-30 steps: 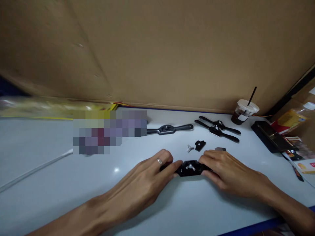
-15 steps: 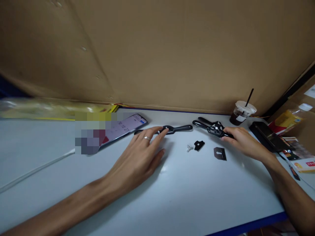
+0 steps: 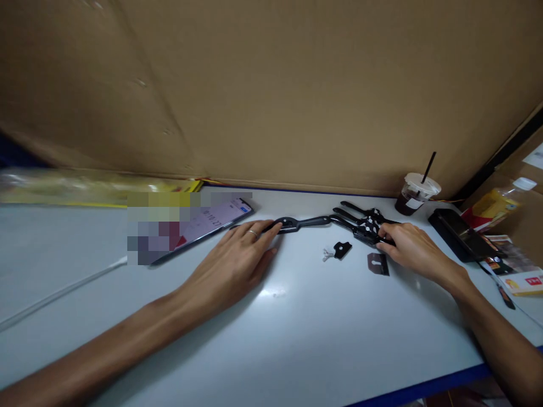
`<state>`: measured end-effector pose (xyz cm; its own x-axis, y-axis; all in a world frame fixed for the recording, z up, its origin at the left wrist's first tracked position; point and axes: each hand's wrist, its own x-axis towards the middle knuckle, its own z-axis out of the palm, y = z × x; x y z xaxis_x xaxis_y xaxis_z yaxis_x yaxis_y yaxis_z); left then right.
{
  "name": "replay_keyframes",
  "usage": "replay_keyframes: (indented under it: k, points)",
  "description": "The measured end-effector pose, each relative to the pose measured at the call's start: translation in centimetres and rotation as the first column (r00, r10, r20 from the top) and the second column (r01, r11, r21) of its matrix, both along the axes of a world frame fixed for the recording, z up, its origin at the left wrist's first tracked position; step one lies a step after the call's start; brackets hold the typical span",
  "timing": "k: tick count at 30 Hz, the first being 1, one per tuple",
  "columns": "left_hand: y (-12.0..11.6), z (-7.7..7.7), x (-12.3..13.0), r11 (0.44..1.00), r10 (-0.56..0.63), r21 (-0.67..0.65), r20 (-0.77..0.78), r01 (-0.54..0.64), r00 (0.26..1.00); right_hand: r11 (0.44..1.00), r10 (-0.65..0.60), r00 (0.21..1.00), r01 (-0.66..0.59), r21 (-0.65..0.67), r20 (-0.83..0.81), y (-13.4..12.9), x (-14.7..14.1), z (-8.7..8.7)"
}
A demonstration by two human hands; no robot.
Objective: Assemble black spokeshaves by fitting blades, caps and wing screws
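My left hand [image 3: 240, 254], with a ring on one finger, rests its fingertips on a black two-handled tool [image 3: 314, 222] on the table. Its fingers are spread a little. At the right, my right hand [image 3: 418, 251] grips the right end of a similar black tool [image 3: 363, 234]. Behind that one lie more black handles [image 3: 352, 207], close together. A small black plate [image 3: 341, 249] lies between the hands, with a silver wing screw [image 3: 327, 255] at its left. Nearer my right hand is a dark slotted blade [image 3: 377, 263].
A phone [image 3: 207, 223] lies left of my left hand, near a white cable [image 3: 63, 293]. A lidded drink cup [image 3: 416, 194] stands behind my right hand. Farther right are a black case [image 3: 456, 234] and a bottle [image 3: 496, 204]. Cardboard [image 3: 297, 96] rises behind the table.
My right hand has shifted the gripped tool slightly toward me, uncovering more of the handles behind it. My left hand has slid a little left along its tool.
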<state>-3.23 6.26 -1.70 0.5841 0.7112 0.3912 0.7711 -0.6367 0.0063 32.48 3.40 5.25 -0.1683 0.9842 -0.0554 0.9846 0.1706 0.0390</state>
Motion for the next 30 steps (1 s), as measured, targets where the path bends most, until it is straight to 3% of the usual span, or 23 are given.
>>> replay_keyframes:
  k: [5, 9, 13, 16, 21, 25, 30]
  points:
    - [-0.3, 1.4, 0.0, 0.999, -0.031, -0.016, -0.006, 0.031, 1.000, 1.000, -0.021, 0.992, 0.021, 0.006, 0.123, -0.6, -1.1, 0.6]
    - [-1.5, 2.2, 0.5, 0.998, -0.048, -0.033, -0.014, 0.048, 0.999, 0.999, -0.036, 0.991, 0.031, 0.038, 0.126, -1.5, -1.4, 1.6]
    - [-2.8, 2.7, 1.1, 0.995, -0.003, -0.103, -0.049, -0.002, 0.999, 0.989, 0.111, 0.993, -0.107, -0.102, 0.037, -3.1, -1.7, 2.1]
    - [-3.3, 2.8, 1.3, 0.988, 0.011, -0.152, -0.071, -0.022, 0.997, 0.968, 0.197, 0.980, -0.194, -0.159, 0.002, -4.0, -2.2, 1.6]
    - [-3.6, 2.9, 1.4, 0.990, -0.033, -0.136, -0.085, 0.021, 0.996, 0.951, 0.304, 0.949, -0.308, -0.036, -0.077, -4.0, -3.3, -0.4]
    - [-4.0, 3.1, 1.7, 0.989, -0.104, -0.114, -0.081, 0.095, 0.991, 0.928, 0.373, 0.928, -0.373, 0.006, -0.001, -3.9, -4.0, -1.8]
    - [-4.4, 3.2, 1.9, 0.985, -0.159, -0.077, -0.080, 0.153, 0.984, 0.907, 0.422, 0.904, -0.422, -0.014, 0.067, -4.3, -5.0, -1.9]
